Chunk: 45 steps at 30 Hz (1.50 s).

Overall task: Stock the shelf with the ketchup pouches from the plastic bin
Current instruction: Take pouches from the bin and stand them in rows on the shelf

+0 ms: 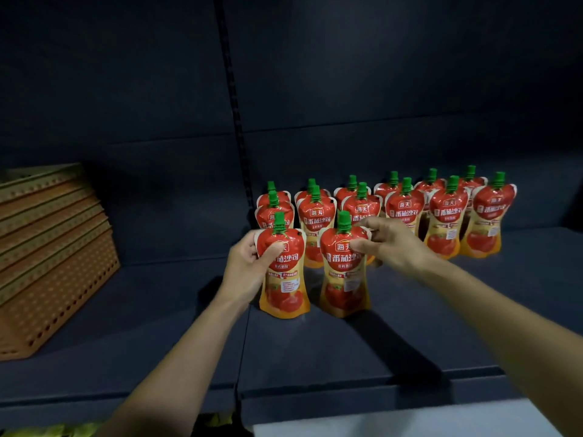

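Hands (249, 263) (389, 244) gripping two front pouches (285, 279) (344, 279), open shelf (315, 348) toward front edge (347, 378)

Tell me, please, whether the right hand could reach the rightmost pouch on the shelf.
Likely yes once freed: the right hand pinches a front pouch, but bare shelf leads to the rightmost pouch.

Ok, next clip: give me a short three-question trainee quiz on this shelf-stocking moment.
1. True or false: the left hand grips a red-and-yellow ketchup pouch with a green cap.
2. Where does the right hand pinch the second pouch? A) its base B) its upper part, below the cap C) nowhere
3. Fill in: the stack of orange perforated panels sits on the dark blue shelf to the ___ of the pouches.
Key: 1 true; 2 B; 3 left.
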Tool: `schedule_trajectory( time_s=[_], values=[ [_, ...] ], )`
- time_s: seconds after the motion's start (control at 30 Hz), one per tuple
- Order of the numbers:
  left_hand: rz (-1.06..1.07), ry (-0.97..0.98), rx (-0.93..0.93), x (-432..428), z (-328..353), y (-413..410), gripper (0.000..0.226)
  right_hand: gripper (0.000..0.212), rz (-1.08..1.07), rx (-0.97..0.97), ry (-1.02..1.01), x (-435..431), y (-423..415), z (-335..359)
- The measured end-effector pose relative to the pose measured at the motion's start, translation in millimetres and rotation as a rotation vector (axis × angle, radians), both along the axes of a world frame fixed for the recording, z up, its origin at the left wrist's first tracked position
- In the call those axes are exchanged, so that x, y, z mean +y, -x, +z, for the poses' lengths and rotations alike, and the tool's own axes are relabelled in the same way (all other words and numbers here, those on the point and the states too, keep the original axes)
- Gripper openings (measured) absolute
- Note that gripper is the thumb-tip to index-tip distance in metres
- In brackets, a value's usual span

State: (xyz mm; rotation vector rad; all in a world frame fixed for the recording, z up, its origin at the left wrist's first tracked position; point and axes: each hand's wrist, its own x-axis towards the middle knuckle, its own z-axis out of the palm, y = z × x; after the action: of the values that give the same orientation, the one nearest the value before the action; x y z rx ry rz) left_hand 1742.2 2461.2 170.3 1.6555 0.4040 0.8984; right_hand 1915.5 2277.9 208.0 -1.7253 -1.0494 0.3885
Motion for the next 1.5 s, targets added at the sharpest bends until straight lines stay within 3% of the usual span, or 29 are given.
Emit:
schedule_trajectory(
  time_s=[0.23, 0.9, 1.5],
  values=[
    [-0.088, -0.286, 0.385, 28, 51, 1, 0.02, 0.02, 0.006, 0.006, 0.002, 12, -4, 8],
    [0.011, -0.282, 0.272, 77, 34, -36, 0.012, 0.019, -0.106, -0.007, -0.076, 77, -22, -7],
    [0.096, -0.35, 0.329, 66, 36, -35, 0.016, 0.022, -0.131, -0.03, -0.017, 81, -24, -5]
  ],
)
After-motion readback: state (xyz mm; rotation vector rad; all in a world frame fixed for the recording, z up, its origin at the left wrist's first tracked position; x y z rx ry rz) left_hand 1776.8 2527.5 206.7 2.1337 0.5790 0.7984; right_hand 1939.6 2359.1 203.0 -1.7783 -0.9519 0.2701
